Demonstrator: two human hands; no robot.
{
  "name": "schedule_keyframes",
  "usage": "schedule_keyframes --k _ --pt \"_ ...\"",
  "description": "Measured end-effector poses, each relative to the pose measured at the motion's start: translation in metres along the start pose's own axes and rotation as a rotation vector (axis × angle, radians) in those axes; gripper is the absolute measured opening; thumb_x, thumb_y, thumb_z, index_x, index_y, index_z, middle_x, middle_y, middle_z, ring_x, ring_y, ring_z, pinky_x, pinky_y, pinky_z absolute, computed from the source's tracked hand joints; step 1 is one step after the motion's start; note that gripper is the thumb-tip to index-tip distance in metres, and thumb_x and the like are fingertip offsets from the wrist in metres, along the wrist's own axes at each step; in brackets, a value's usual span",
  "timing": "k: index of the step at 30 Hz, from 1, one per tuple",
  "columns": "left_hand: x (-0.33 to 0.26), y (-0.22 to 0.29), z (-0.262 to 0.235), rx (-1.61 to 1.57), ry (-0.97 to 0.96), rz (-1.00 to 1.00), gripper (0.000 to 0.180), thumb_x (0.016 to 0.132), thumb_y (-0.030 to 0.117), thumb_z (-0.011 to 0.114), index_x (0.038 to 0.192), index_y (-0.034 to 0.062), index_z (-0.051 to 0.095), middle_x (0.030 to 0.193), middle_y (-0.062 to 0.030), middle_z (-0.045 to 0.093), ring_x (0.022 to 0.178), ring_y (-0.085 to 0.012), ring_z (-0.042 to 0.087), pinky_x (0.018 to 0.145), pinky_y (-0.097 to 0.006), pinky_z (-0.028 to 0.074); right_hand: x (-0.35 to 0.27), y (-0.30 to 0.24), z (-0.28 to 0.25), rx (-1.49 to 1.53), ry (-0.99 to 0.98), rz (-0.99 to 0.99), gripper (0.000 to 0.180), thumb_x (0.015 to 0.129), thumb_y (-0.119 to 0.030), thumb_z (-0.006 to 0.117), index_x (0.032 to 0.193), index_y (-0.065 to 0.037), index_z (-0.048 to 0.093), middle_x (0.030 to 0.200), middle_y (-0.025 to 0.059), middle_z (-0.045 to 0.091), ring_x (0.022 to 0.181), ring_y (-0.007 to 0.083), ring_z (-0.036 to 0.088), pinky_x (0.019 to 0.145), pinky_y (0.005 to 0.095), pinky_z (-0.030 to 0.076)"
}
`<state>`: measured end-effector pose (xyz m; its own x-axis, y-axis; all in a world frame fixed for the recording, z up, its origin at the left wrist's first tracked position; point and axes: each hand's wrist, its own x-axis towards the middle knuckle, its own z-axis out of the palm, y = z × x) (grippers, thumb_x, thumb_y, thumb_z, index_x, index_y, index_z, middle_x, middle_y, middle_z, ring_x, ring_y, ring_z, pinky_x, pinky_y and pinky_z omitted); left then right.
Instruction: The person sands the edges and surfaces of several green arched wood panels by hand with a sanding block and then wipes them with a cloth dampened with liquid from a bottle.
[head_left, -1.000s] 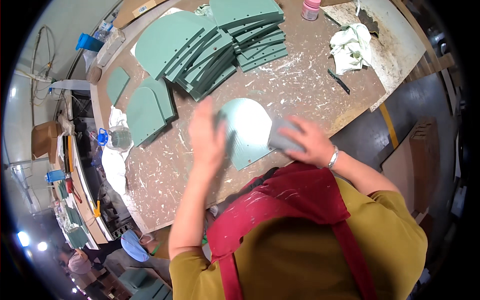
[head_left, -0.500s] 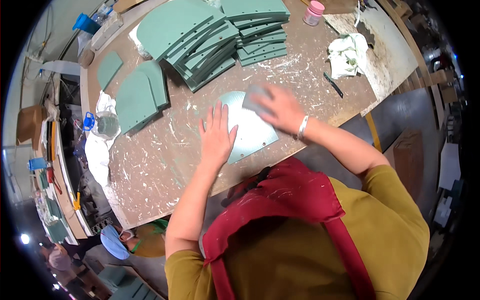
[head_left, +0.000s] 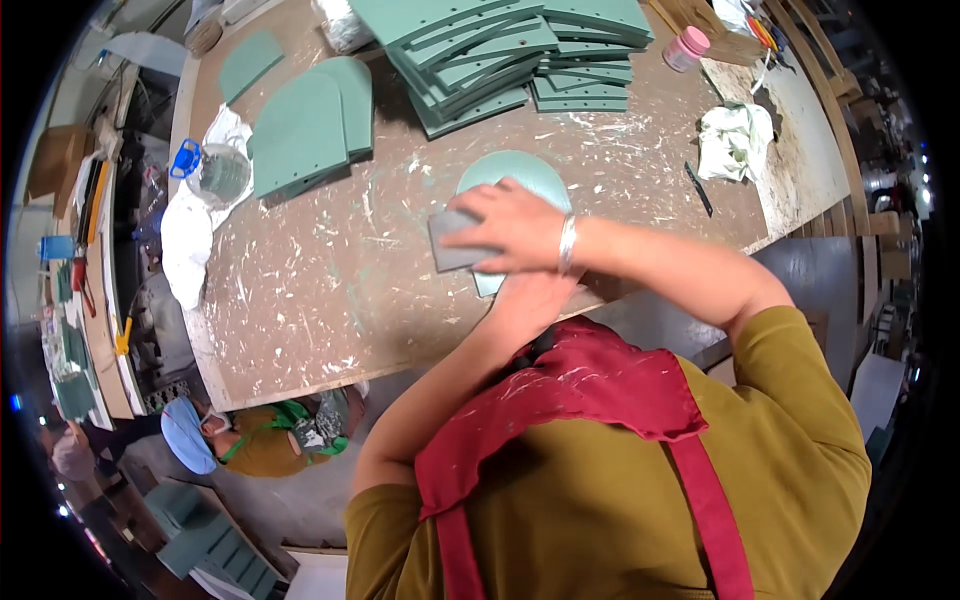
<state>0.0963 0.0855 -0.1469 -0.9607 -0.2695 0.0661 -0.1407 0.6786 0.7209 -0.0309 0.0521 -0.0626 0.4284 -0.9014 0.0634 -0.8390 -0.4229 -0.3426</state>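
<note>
1. Gripping a grey rectangular sanding block point(head_left: 455, 243), the right hand point(head_left: 515, 228) crosses over the body's front, fingers curled round the block's upper edge and a silver bracelet point(head_left: 567, 243) at the wrist. The block lies flat against the left rim of a pale green rounded panel point(head_left: 520, 172), a smooth, matt, dome-shaped board flat on the worktop.

2. Below it, the left hand point(head_left: 530, 295) sits mostly hidden under the right forearm, resting on the panel's near end; whether its fingers are spread or bent cannot be told.

3. The brown wooden worktop point(head_left: 320, 290) is rough with white paint flecks and scratches. Its near edge runs just below the panel, so the board sits close to the front lip, with a broad bare stretch of top to its left.

4. Behind the panel, a fanned stack of darker green curved boards point(head_left: 500, 50) with small drilled holes fills the far side; two arched green panels point(head_left: 310, 125) lie overlapped to the left, near a clear plastic tub with a blue handle point(head_left: 215, 172) on white rag.

5. A crumpled white cloth point(head_left: 732, 140) and a pink-lidded jar point(head_left: 686, 48) lie toward the right corner, well apart from the hands.
</note>
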Motion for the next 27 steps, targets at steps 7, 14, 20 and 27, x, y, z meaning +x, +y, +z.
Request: schedule_keyframes --k 7,14,20,27 --pt "0.008 0.008 -0.012 0.205 -0.135 0.031 0.063 0.095 0.045 0.052 0.146 0.0094 0.041 0.152 -0.0105 0.039 0.144 -0.0266 0.03 0.118 -0.049 0.016 -0.009 0.009 0.002 -0.114 0.085 0.055 0.049 0.083 -0.037 0.067 0.13 -0.024 0.059 0.134 0.0146 0.05 0.119 0.0336 0.051 0.097 0.0499 0.042" --pt "0.021 0.011 -0.045 0.064 -0.073 0.034 0.051 0.097 0.034 0.052 0.138 0.0047 0.051 0.142 -0.013 0.052 0.135 -0.0282 0.043 0.113 -0.043 0.03 0.01 0.057 -0.016 -0.135 0.139 0.349 0.049 0.085 -0.038 0.065 0.131 -0.023 0.06 0.135 0.0156 0.051 0.126 0.0341 0.048 0.106 0.0498 0.036" --pt "0.044 -0.072 -0.12 -0.027 0.525 -0.19 0.035 0.099 0.02 0.049 0.131 0.0072 0.055 0.135 -0.0136 0.056 0.13 -0.0334 0.048 0.108 -0.042 0.037 -0.054 0.03 -0.028 -0.082 0.201 0.464 0.05 0.082 -0.033 0.069 0.129 -0.016 0.061 0.128 0.0199 0.055 0.113 0.0378 0.056 0.097 0.0449 0.047" --pt "0.063 -0.092 -0.117 0.435 0.261 -0.047 0.042 0.099 0.026 0.051 0.139 0.0142 0.048 0.149 -0.0057 0.044 0.141 -0.0297 0.034 0.114 -0.056 0.023 -0.082 -0.056 0.013 0.044 0.057 0.086 0.053 0.075 -0.03 0.074 0.126 -0.023 0.06 0.131 0.015 0.051 0.118 0.0321 0.052 0.09 0.0433 0.042"
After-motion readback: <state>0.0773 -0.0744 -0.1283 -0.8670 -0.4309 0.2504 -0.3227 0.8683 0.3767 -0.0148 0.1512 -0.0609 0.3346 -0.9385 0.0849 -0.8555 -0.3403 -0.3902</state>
